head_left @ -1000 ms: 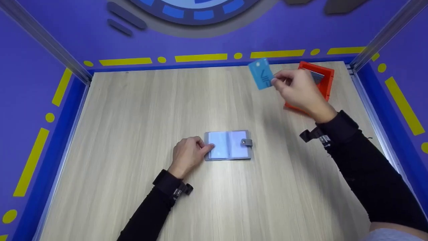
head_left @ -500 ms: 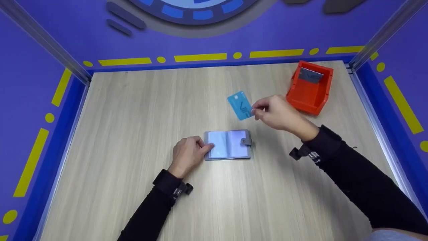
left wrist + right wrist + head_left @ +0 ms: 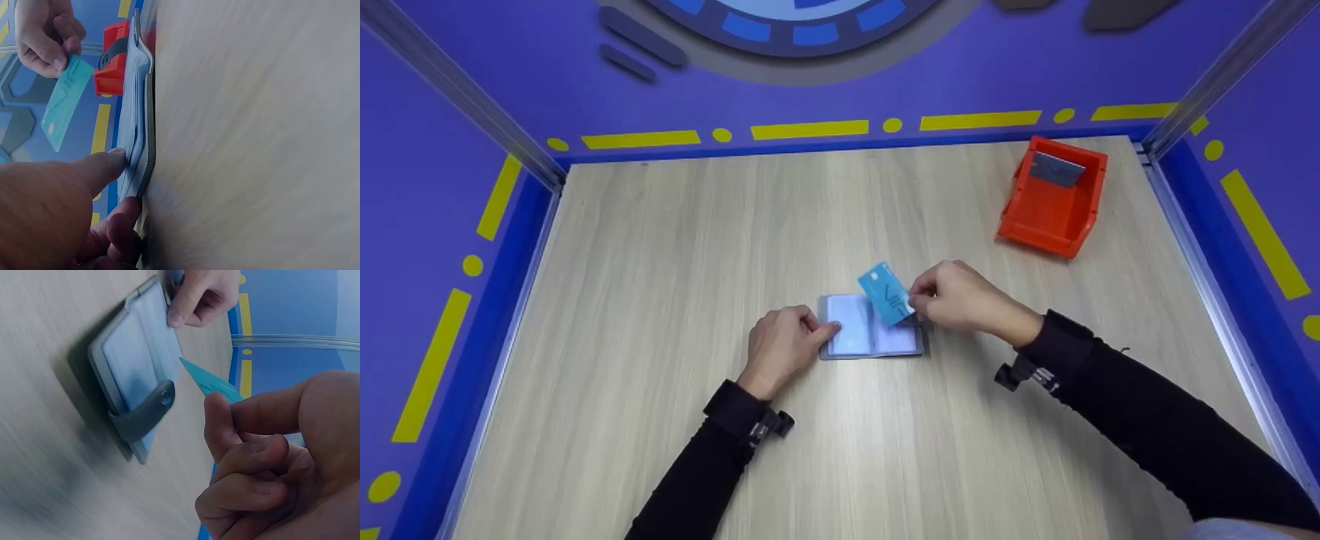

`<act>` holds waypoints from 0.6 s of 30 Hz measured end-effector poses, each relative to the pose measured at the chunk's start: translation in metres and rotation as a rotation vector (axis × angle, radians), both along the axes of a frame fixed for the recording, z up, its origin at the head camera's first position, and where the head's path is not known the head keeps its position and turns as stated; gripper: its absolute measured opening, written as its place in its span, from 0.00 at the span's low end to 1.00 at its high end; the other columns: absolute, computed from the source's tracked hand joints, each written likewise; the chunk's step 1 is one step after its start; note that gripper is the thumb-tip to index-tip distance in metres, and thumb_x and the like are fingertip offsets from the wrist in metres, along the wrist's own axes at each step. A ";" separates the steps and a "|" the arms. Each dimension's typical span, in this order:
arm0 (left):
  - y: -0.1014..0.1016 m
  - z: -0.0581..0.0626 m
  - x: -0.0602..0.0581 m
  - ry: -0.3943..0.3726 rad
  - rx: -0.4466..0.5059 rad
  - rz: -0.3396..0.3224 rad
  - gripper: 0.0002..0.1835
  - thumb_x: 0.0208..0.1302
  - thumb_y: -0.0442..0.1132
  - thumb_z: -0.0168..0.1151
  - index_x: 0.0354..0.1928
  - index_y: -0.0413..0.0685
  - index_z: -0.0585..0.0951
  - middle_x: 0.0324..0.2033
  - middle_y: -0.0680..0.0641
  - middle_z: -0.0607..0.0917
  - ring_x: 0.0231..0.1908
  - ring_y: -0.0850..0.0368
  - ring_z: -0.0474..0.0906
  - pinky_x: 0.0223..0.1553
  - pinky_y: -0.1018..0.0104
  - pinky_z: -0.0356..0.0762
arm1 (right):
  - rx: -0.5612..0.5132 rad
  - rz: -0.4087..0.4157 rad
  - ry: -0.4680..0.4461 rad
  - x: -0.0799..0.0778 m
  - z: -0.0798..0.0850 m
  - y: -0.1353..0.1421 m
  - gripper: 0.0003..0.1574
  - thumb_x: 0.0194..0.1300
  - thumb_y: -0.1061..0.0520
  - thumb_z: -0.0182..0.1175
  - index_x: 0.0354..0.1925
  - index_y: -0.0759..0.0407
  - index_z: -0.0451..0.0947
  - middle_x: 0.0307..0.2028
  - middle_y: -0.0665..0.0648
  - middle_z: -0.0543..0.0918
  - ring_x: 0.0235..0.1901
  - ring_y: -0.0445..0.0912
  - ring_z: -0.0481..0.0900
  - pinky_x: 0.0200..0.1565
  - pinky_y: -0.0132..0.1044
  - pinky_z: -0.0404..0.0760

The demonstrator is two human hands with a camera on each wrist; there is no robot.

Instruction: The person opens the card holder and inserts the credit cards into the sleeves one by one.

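A grey card holder (image 3: pixel 851 334) lies spread on the table, its clear sleeves facing up and its snap strap (image 3: pixel 151 410) on the right side. My left hand (image 3: pixel 781 346) pinches its left edge, thumb on top of the sleeves and fingers at the cover's rim. Between thumb and forefinger of my right hand (image 3: pixel 969 301) is a blue card (image 3: pixel 883 292) with "VIP" lettering, gripped by one end. The card is tilted above the holder and overlaps its right half in the head view. The left wrist view shows the card (image 3: pixel 66 104) apart from the sleeves.
A red bin (image 3: pixel 1039 236) stands at the back right of the wooden table (image 3: pixel 697 225), with a dark grey card (image 3: pixel 1056 169) leaning inside its far end. Blue-purple panels (image 3: pixel 810 97) with yellow marks border the table at the back and sides.
My right hand has brought the blue card from beside the red bin, leftward and nearer, to over the card holder. The left hand and the card holder have stayed in place.
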State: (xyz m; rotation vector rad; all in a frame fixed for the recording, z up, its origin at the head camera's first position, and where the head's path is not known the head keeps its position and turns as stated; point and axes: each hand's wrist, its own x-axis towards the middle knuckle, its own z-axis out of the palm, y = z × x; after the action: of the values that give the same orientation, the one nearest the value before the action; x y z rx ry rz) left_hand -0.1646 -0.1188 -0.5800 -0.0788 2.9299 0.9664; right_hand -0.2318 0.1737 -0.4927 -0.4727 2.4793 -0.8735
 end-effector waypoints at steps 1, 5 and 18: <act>0.000 0.000 0.000 0.000 -0.001 0.000 0.21 0.65 0.62 0.77 0.25 0.57 0.86 0.21 0.57 0.84 0.25 0.58 0.77 0.30 0.63 0.68 | 0.005 -0.006 -0.010 0.001 -0.002 -0.001 0.13 0.74 0.58 0.61 0.40 0.58 0.92 0.30 0.54 0.90 0.29 0.45 0.79 0.33 0.37 0.74; 0.000 0.000 0.000 -0.001 0.001 -0.005 0.21 0.65 0.62 0.77 0.25 0.57 0.86 0.20 0.57 0.82 0.25 0.58 0.77 0.30 0.63 0.68 | 0.036 -0.016 -0.030 0.005 -0.010 -0.001 0.14 0.73 0.58 0.61 0.34 0.57 0.91 0.26 0.50 0.86 0.27 0.44 0.77 0.31 0.37 0.71; 0.000 -0.001 0.000 -0.003 -0.001 -0.003 0.21 0.65 0.62 0.77 0.24 0.57 0.86 0.21 0.57 0.84 0.25 0.58 0.78 0.30 0.63 0.68 | 0.098 -0.060 -0.032 0.013 -0.019 -0.004 0.19 0.73 0.56 0.62 0.22 0.50 0.78 0.20 0.46 0.71 0.24 0.45 0.72 0.28 0.37 0.65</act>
State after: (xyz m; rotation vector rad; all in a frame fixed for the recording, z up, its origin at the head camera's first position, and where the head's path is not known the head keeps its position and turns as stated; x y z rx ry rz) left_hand -0.1648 -0.1189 -0.5805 -0.0760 2.9275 0.9636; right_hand -0.2188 0.1693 -0.5113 -0.3497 2.5043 -0.7724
